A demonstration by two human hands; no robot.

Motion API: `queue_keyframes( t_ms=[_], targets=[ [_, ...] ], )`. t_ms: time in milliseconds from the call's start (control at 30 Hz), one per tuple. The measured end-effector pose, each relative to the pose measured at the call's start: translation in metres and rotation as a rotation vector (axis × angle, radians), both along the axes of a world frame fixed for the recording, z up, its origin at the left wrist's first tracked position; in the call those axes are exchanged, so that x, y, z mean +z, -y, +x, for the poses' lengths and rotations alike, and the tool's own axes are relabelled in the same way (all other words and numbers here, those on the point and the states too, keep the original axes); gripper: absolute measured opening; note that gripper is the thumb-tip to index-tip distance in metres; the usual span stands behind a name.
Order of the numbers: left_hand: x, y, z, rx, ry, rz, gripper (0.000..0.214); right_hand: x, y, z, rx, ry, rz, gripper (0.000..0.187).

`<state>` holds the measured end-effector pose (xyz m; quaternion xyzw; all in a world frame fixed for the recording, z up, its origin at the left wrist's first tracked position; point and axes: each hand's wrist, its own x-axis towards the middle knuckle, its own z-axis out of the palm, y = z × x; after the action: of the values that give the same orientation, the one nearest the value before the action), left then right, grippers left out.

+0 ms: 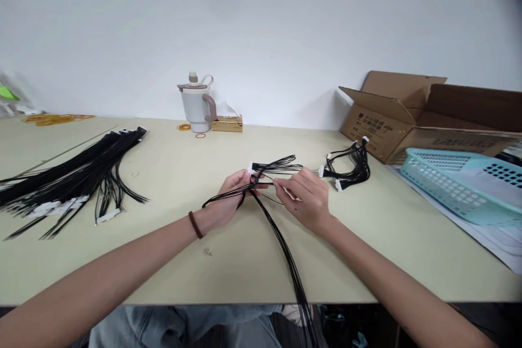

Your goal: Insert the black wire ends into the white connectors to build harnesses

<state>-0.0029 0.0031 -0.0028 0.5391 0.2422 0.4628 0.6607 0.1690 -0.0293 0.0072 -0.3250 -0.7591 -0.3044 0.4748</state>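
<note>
My left hand (pixel 231 196) is closed around a bundle of thin black wires (pixel 277 166) at the middle of the table. The wires fan out past my fingers towards the back and trail over the front edge towards my lap. My right hand (pixel 305 196) pinches at the same bundle just right of the left hand, fingertips close to the crossing point; a thin loop, perhaps a rubber band, shows between the fingers. A brown bracelet (pixel 196 224) circles my left wrist.
A large pile of black wire harnesses (pixel 73 174) lies at the left. A smaller bundled set (pixel 350 166) sits at the right, by an open cardboard box (pixel 408 119) and a light blue plastic basket (pixel 452 179). A lidded cup (pixel 198 103), a small box and rubber bands stand near the wall.
</note>
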Motion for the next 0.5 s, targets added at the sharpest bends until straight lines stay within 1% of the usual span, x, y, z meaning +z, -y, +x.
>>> queue_keyframes(
  t_ms=[100, 300, 500],
  targets=[
    [-0.0008, -0.0002, 0.0005, -0.003, -0.003, 0.016, 0.030, -0.0002, 0.0004, -0.0006, -0.015, -0.002, 0.013, 0.009],
    [-0.0003, 0.0004, 0.0005, 0.009, -0.028, 0.028, 0.030, 0.0003, 0.0012, -0.0014, -0.042, -0.006, -0.010, 0.010],
    [-0.0002, -0.0001, 0.0004, 0.041, -0.039, 0.064, 0.029, 0.0014, 0.0026, -0.0023, 0.009, -0.039, -0.036, 0.008]
  ],
)
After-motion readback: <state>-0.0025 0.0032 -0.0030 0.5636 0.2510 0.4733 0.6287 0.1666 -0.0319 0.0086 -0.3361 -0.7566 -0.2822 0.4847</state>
